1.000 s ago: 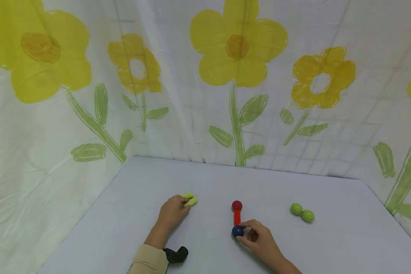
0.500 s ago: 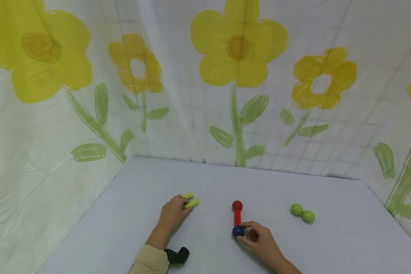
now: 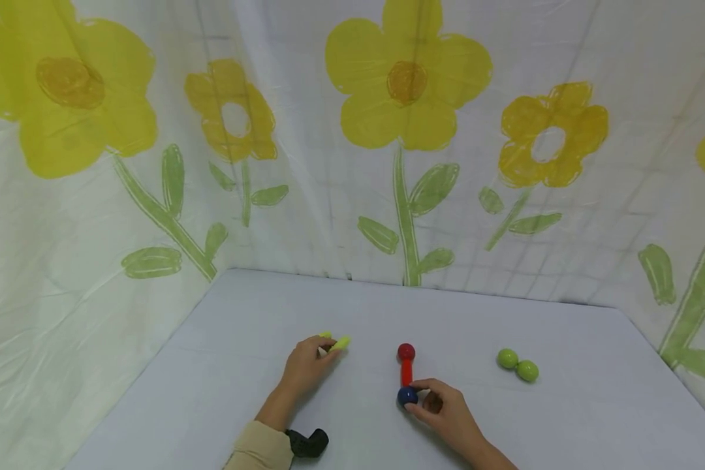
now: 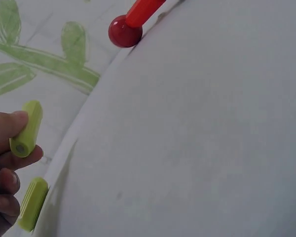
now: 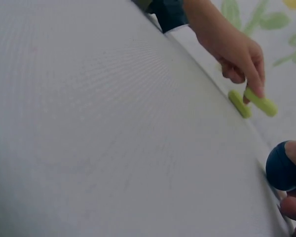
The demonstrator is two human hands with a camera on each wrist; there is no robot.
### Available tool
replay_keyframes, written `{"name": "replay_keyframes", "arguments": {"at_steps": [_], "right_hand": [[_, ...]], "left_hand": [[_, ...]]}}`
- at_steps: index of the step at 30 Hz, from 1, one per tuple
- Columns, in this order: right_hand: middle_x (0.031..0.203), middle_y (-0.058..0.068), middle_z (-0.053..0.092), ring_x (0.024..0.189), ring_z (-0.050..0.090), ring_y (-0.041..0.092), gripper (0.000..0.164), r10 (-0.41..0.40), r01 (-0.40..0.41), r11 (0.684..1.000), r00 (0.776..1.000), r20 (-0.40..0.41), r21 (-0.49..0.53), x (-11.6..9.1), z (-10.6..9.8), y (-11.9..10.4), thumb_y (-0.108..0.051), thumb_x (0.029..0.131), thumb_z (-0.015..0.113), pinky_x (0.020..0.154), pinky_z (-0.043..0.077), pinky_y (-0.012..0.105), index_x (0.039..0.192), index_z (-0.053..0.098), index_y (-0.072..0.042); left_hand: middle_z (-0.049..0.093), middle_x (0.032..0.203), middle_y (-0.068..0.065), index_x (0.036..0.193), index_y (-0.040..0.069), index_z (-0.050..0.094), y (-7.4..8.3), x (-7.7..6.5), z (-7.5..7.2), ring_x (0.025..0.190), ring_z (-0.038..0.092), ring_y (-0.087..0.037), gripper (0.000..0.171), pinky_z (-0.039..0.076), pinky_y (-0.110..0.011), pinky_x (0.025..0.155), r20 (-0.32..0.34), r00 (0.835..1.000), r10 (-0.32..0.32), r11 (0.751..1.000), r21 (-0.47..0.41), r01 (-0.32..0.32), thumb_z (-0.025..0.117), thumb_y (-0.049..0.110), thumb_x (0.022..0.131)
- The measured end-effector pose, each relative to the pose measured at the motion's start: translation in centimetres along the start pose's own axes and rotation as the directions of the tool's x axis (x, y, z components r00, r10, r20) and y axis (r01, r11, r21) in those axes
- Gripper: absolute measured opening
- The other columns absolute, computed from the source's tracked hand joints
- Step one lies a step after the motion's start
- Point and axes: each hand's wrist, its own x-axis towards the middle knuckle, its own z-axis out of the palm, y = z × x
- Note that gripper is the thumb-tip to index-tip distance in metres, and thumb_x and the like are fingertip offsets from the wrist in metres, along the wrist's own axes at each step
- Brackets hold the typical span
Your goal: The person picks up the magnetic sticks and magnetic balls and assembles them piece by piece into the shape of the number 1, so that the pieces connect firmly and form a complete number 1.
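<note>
My left hand (image 3: 307, 365) pinches a yellow-green rod (image 4: 29, 126) between thumb and finger, raised off the table. A second yellow-green rod (image 4: 34, 203) lies on the table beneath that hand; a grey disc shows in the held rod's end. My right hand (image 3: 451, 416) holds a glossy blue ball (image 3: 407, 396) between thumb and index finger. From the blue ball a red rod (image 3: 407, 374) runs away toward the back, with a red ball (image 3: 406, 352) at its far end. All three parts form one straight line on the table.
Two light-green balls, one (image 3: 508, 358) and another (image 3: 527, 371), sit side by side to the right. A black wrist mount (image 3: 310, 444) juts from the left cuff. Behind the white table (image 3: 564, 418) hangs a flower-printed curtain (image 3: 305, 228).
My left hand has lifted one yellow-green rod from beside the other and shifted slightly right. My right hand and the red-and-blue piece have stayed in place.
</note>
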Motion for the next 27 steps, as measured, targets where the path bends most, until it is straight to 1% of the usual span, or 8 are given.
{"name": "replay_keyframes", "arguments": {"at_steps": [2, 4, 8, 10, 13, 17, 24, 27], "right_hand": [[0.094, 0.006, 0.064, 0.064, 0.049, 0.003, 0.028, 0.014, -0.014, 1.000, 1.000, 0.000, -0.003, 0.1, 0.0, 0.0, -0.014, 0.082, 0.078, 0.056, 0.044, 0.021, 0.106, 0.068, -0.004], [0.095, 0.006, 0.065, 0.064, 0.049, 0.003, 0.028, 0.018, -0.018, 1.000, 1.000, 0.000, -0.004, 0.2, 0.0, 0.0, -0.013, 0.082, 0.079, 0.056, 0.045, 0.022, 0.106, 0.068, -0.003], [0.095, 0.007, 0.066, 0.063, 0.049, 0.003, 0.027, 0.019, -0.019, 1.000, 1.000, -0.005, -0.002, 0.4, 0.0, 0.2, -0.012, 0.081, 0.079, 0.055, 0.044, 0.022, 0.105, 0.069, -0.004], [0.095, 0.007, 0.066, 0.062, 0.049, 0.003, 0.027, 0.022, -0.022, 1.000, 1.000, -0.013, -0.002, 0.5, 0.0, 0.2, -0.012, 0.081, 0.079, 0.055, 0.044, 0.022, 0.105, 0.069, -0.004], [0.095, 0.007, 0.067, 0.062, 0.049, 0.003, 0.027, 0.037, -0.037, 0.999, 0.999, -0.022, -0.002, 0.7, 0.1, 0.4, -0.011, 0.080, 0.079, 0.055, 0.044, 0.022, 0.105, 0.069, -0.004], [0.095, 0.008, 0.067, 0.062, 0.049, 0.003, 0.027, 0.053, -0.053, 0.999, 0.998, -0.029, 0.007, 1.2, 0.1, 0.5, -0.010, 0.080, 0.079, 0.055, 0.044, 0.022, 0.104, 0.069, -0.004], [0.096, 0.009, 0.067, 0.061, 0.049, 0.004, 0.029, 0.073, -0.071, 0.997, 0.996, -0.051, 0.040, 2.0, -0.1, 0.5, -0.009, 0.079, 0.080, 0.055, 0.043, 0.021, 0.106, 0.069, -0.002], [0.096, 0.009, 0.067, 0.062, 0.049, 0.004, 0.030, 0.093, -0.091, 0.995, 0.994, -0.052, 0.051, 2.3, -0.2, 0.6, -0.010, 0.079, 0.081, 0.055, 0.043, 0.021, 0.106, 0.069, -0.002]], "left_hand": [[0.068, 0.096, -0.008, 0.104, 0.001, 0.071, 0.5, 0.0, 0.3, 0.065, 0.050, -0.009, 0.023, 0.043, -0.025, 0.056, 0.032, 0.999, -0.020, 0.993, -0.114, 0.024, 0.070, 0.019, 0.091], [0.066, 0.094, -0.007, 0.109, -0.003, 0.069, 1.1, 0.1, 0.6, 0.063, 0.048, -0.008, 0.026, 0.042, -0.023, 0.055, 0.081, 0.996, -0.043, 0.971, -0.232, 0.061, 0.067, 0.018, 0.093], [0.066, 0.090, -0.013, 0.115, -0.012, 0.063, 2.4, 0.0, 0.9, 0.059, 0.047, -0.008, 0.032, 0.040, -0.020, 0.051, 0.183, 0.982, -0.051, 0.892, -0.434, 0.127, 0.060, 0.014, 0.097], [0.067, 0.089, -0.015, 0.116, -0.014, 0.061, 2.9, 0.0, 1.1, 0.057, 0.046, -0.006, 0.032, 0.039, -0.019, 0.050, 0.243, 0.969, -0.047, 0.853, -0.495, 0.166, 0.057, 0.013, 0.099], [0.068, 0.091, -0.014, 0.115, -0.014, 0.060, 3.5, -0.2, 1.3, 0.057, 0.045, -0.005, 0.032, 0.039, -0.018, 0.051, 0.345, 0.937, -0.044, 0.809, -0.539, 0.237, 0.054, 0.013, 0.101], [0.070, 0.093, -0.010, 0.115, -0.012, 0.060, 4.0, -0.5, 1.7, 0.057, 0.046, -0.005, 0.030, 0.040, -0.019, 0.052, 0.435, 0.899, -0.053, 0.793, -0.529, 0.302, 0.054, 0.014, 0.100], [0.072, 0.085, -0.006, 0.108, -0.008, 0.064, 4.8, -0.8, 2.7, 0.051, 0.043, -0.004, 0.025, 0.038, -0.019, 0.050, 0.476, 0.872, -0.112, 0.787, -0.493, 0.370, 0.062, 0.014, 0.096], [0.069, 0.077, -0.001, 0.106, -0.007, 0.066, 5.0, -1.0, 2.9, 0.050, 0.043, -0.005, 0.023, 0.037, -0.019, 0.049, 0.485, 0.865, -0.128, 0.794, -0.473, 0.382, 0.063, 0.014, 0.094]]}}
